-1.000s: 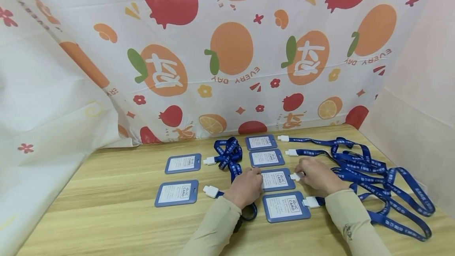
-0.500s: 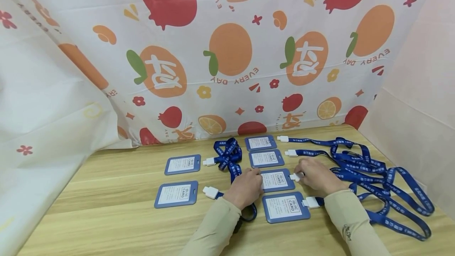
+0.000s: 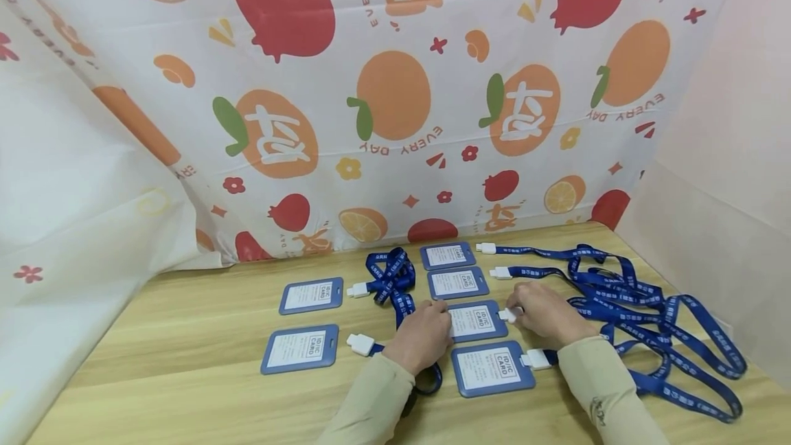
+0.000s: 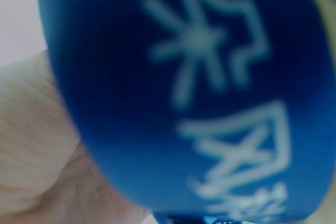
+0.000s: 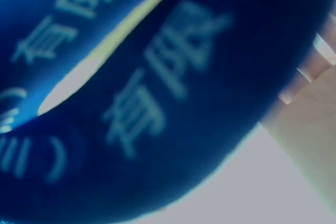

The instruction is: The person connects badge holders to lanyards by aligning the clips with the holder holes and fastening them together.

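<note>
In the head view, a blue card holder (image 3: 477, 321) with a white "ID/IC CARD" insert lies flat on the table. At its left edge, my left hand (image 3: 422, 335) holds it with curled fingers; the exact grip is partly hidden. My right hand (image 3: 546, 312) pinches the white clip (image 3: 509, 315) of a blue lanyard at the slotted end of this holder. The clip's tip overlaps the slot, though I cannot tell whether it is hooked in. Blurred blue lanyard strap (image 4: 189, 98) fills most of the left wrist view, and printed strap (image 5: 173, 103) covers the right wrist view.
Nearer me lies another card holder (image 3: 492, 368), a white clip (image 3: 536, 359) at its slot. Two more (image 3: 448, 255) lie behind, facing loose clips. On the left are two holders (image 3: 299, 349) and a bundled lanyard (image 3: 391, 277). Tangled lanyards (image 3: 655, 321) spread at right; a fruit-print curtain (image 3: 395, 177) stands behind.
The head view has tilted up slightly, so everything sits a little lower and further left. Both hands keep their places at the card holder and clip.
</note>
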A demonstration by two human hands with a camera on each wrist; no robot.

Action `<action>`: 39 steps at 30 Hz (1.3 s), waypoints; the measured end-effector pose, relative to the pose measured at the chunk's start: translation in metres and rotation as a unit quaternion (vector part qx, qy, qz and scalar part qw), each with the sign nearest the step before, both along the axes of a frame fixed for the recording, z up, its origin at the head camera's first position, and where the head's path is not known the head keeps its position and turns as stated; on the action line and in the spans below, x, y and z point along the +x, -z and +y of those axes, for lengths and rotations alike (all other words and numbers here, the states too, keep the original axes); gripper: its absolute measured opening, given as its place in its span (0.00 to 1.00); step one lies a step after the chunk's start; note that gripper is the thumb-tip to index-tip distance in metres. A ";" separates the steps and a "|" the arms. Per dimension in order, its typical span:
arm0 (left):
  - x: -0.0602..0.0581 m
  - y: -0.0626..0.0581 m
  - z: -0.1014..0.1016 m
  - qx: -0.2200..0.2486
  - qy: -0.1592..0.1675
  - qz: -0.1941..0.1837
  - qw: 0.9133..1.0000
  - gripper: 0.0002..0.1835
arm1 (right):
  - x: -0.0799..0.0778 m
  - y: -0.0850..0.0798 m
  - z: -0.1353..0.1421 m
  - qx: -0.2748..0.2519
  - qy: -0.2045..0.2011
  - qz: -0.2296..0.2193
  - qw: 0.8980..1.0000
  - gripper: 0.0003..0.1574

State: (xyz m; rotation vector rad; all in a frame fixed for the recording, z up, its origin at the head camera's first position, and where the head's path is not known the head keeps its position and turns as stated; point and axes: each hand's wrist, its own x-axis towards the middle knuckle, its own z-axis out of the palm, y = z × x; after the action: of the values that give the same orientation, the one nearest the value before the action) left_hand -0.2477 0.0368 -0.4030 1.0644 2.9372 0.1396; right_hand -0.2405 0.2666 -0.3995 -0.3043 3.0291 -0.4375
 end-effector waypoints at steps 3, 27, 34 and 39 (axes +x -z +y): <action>0.001 0.001 -0.002 0.001 -0.002 0.004 1.000 0.12 | 0.000 0.001 -0.002 0.000 -0.003 0.000 1.000 0.13; 0.000 0.000 -0.004 0.008 0.001 0.008 1.000 0.12 | 0.001 -0.001 -0.005 0.024 -0.013 0.006 1.000 0.13; 0.001 -0.001 -0.003 0.014 -0.005 0.002 1.000 0.10 | 0.001 -0.002 -0.006 0.028 -0.024 0.011 0.999 0.12; 0.003 -0.002 0.000 0.013 -0.009 0.001 1.000 0.10 | 0.001 -0.001 -0.004 0.032 -0.027 0.013 0.999 0.11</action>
State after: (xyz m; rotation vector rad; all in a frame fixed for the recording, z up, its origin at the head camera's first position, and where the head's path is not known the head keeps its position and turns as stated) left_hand -0.2449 0.0365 -0.4012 1.0424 2.9560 0.1756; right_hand -0.2400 0.2627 -0.3988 -0.3911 3.0441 -0.3342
